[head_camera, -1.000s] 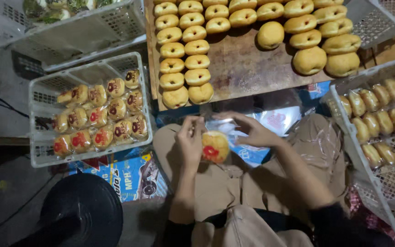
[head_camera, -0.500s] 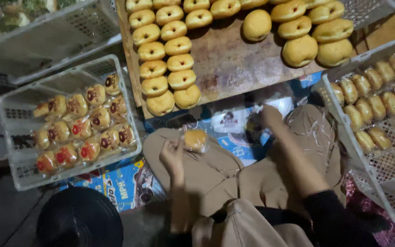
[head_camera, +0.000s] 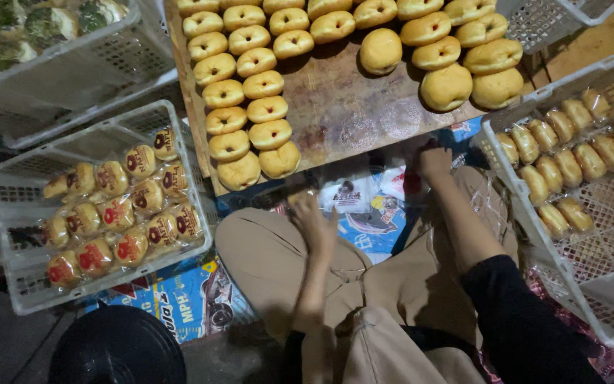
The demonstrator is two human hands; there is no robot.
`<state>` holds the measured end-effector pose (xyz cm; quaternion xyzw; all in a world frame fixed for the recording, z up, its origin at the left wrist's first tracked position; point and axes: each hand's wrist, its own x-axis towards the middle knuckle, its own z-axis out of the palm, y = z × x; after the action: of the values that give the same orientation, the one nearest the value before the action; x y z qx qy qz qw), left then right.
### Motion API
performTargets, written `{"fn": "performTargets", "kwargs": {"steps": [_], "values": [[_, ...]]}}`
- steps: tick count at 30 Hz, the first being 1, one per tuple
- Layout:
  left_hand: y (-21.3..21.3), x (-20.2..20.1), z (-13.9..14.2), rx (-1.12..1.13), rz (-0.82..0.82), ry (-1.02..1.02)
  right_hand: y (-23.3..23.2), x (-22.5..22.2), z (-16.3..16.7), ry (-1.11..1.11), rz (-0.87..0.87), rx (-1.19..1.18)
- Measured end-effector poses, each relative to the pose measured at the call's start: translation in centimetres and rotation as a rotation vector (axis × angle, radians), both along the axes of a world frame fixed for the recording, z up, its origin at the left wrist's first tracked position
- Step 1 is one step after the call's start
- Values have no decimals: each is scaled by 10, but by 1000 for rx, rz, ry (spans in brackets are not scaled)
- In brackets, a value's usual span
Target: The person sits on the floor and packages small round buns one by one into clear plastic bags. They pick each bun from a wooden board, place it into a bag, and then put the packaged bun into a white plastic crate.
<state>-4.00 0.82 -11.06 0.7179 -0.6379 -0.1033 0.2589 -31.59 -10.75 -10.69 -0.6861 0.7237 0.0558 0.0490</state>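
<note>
My left hand (head_camera: 313,222) hovers above my left knee, fingers apart, holding nothing; it is blurred. My right hand (head_camera: 435,161) reaches forward to a pile of clear printed wrappers (head_camera: 364,192) lying under the near edge of the wooden board (head_camera: 349,107); its fingers curl down onto the pile and are hidden. Rows of bare golden buns (head_camera: 264,110) lie on the board. To my left, a white plastic basket (head_camera: 101,284) holds several wrapped buns with red marks (head_camera: 119,213).
A second white basket (head_camera: 527,227) on my right holds wrapped oblong buns (head_camera: 563,171). A basket with greenish food (head_camera: 72,78) sits at the top left and another basket (head_camera: 556,21) at the top right. A black round object (head_camera: 119,348) lies lower left on printed sheets (head_camera: 179,299).
Both hands held a wrapped bun over my lap. The hands then separated: the bun has left my left hand, and my right hand has moved forward to the wrapper pile.
</note>
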Motion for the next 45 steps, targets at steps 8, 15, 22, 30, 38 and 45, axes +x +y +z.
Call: {"fn": "performTargets", "kwargs": {"steps": [8, 15, 22, 30, 38, 45], "values": [[15, -78, 12, -116, -257, 714, 65, 4, 22, 146, 432, -169], [16, -153, 33, -242, -812, 519, 151, -18, 69, -222, 217, -594], [-50, -90, 41, 9, -10, 2145, 107, 16, 99, -1183, 167, 303], [-49, 8, 60, -179, 332, 2468, -28, -4, 72, -267, -165, -781], [-46, -1, 68, -231, 191, 2707, 133, 91, 146, -1272, 74, -640], [-21, -33, 70, -271, 74, 2314, 133, 143, 186, -584, 344, -531]]}}
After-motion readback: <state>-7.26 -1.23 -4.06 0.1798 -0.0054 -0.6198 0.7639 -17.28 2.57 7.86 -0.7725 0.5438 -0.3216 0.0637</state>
